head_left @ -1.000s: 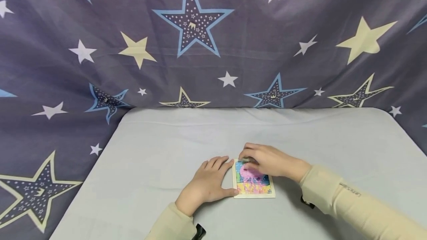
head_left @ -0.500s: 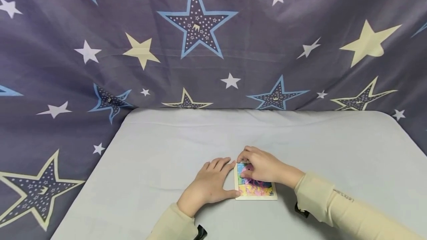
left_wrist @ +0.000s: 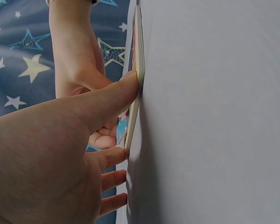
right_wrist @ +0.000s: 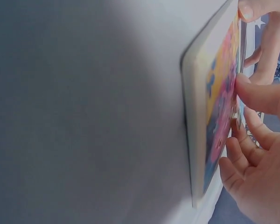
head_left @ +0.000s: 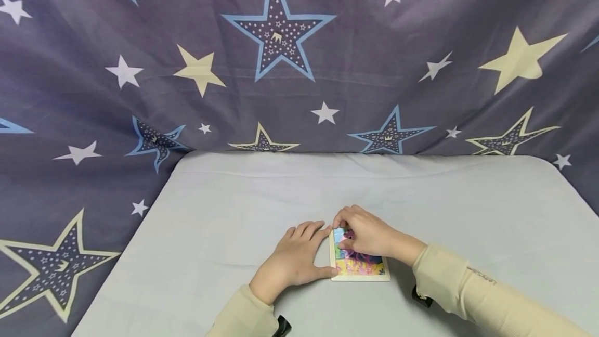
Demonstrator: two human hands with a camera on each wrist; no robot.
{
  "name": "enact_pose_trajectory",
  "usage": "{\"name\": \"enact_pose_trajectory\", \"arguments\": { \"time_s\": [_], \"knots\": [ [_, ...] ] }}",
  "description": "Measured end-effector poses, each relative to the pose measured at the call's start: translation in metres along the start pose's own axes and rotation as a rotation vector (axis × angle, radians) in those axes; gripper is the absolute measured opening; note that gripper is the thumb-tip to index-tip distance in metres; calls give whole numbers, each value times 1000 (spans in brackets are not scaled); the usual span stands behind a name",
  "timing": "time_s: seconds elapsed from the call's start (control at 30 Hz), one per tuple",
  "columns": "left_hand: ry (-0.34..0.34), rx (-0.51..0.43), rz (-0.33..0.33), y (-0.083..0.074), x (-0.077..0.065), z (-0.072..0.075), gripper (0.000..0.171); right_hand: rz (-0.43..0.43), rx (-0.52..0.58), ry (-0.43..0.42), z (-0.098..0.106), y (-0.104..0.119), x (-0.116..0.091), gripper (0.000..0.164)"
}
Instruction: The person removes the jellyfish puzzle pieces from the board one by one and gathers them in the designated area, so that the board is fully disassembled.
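Note:
A small jigsaw puzzle (head_left: 359, 268) in a pale wooden tray lies on the grey cloth, its picture pink, blue and yellow. My left hand (head_left: 296, 258) lies along its left side, fingers spread. In the left wrist view the thumb (left_wrist: 129, 81) presses the edge of the tray and the index fingertip meets its far corner. Over the upper left of the picture, my right hand (head_left: 367, 230) pinches a puzzle piece (right_wrist: 239, 116) between thumb and fingers, tilted up from the board. The right hand hides most of the picture's upper part.
A grey cloth-covered table (head_left: 243, 196) spreads around the puzzle. Behind it hangs a dark curtain (head_left: 299, 92) printed with stars, which meets the table's back edge. Both wrists wear dark straps below beige sleeves (head_left: 444, 274).
My right hand has shifted slightly left and lower over the puzzle's upper left corner, its thumb moving onto the picture. The left hand has kept its place along the tray. The view has shifted slightly.

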State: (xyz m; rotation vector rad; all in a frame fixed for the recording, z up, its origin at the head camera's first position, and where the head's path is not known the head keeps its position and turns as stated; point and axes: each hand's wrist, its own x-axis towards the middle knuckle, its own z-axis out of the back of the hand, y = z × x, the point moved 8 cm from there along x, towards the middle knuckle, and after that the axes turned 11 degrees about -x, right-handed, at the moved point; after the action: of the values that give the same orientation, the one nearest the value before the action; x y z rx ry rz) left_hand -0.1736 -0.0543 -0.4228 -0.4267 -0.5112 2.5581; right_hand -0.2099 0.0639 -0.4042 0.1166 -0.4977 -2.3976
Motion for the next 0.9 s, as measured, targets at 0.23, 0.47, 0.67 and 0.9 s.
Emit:
{"name": "enact_pose_trajectory", "arguments": {
  "time_s": [0.23, 0.47, 0.67, 0.9],
  "knots": [
    [16, 3, 31, -5, 0, 2, 90, 7, 83, -36, 3, 0, -4, 32],
    [22, -16, 81, -8, -4, 3, 87, -23, 246, -64, 6, -1, -6, 23],
    [-3, 3, 72, -7, -4, 3, 89, -59, 333, -96, 9, -5, -11, 14],
    [-5, 5, 43, -9, -1, 3, 88, -114, 347, -130, 19, -23, -20, 8]
  ]
}}
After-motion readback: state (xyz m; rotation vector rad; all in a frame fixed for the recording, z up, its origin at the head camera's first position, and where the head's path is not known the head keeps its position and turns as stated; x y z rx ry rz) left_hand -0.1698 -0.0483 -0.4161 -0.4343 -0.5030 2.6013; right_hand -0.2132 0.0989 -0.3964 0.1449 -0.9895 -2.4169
